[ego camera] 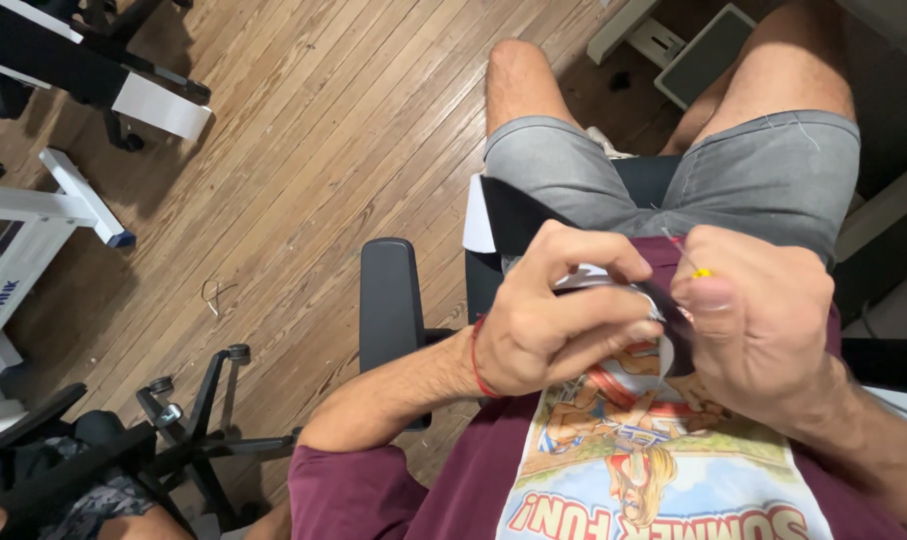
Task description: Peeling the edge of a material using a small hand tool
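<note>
My left hand [559, 310] pinches a piece of black and white fabric [519, 215] that hangs down over my lap. A red string circles that wrist. My right hand [759, 320] is closed close beside it, gripping a thin pin or needle with a yellow head [702, 271] at the fabric's edge. Both hands meet in front of my maroon printed shirt [614, 470], above grey shorts [764, 175]. The part of the fabric between the hands is mostly hidden by my fingers.
I sit on a black office chair with an armrest [389, 300] at my left. Wooden floor [304, 150] spreads to the left, with a white frame [44, 215], a black and white bench [124, 90] and a chair's wheeled base [199, 420].
</note>
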